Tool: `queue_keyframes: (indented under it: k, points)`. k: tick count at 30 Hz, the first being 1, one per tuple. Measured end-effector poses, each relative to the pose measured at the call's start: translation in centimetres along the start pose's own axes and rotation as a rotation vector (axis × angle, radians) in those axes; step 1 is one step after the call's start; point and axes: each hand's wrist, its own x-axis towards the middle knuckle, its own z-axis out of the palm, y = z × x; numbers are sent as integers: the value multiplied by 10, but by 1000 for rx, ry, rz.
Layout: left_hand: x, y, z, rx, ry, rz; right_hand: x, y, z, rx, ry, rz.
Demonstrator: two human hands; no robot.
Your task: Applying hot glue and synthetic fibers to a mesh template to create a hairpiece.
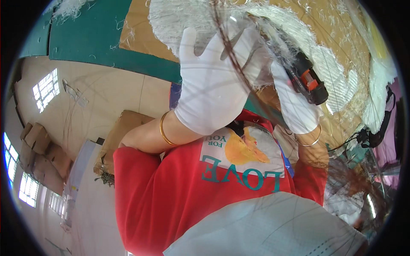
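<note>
My left hand [213, 87], in a white glove, lies on a white shaggy fibre piece [164, 23] with its fingers spread. On the right, my gloved right hand [294, 102] is closed around a black-and-orange handheld power tool [308, 79]. The tool's front end points up and left into loose white fibres, close to the left fingertips. Fibres and the hands hide most of that end, so its exact kind cannot be told. More white ribbed fibre material [337, 70] lies to the right of the tool.
Brown cardboard [141, 36] covers part of the green tabletop [94, 36], with fibre scraps on it. A cardboard box [113, 141] stands below the table edge at left; several more boxes [47, 158] lie farther left. Black straps [380, 130] hang at right. Dark hair strands cross the view.
</note>
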Motion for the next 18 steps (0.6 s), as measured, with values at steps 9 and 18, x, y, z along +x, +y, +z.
queue_keyframes:
  k: [9,18]
  points:
    - [5,5,-5,-65,14,-24,7,-2,4,-70,17,-110]
    - [1,6,2,-90,71,-19,-2,-4,-2,-356,-189,14]
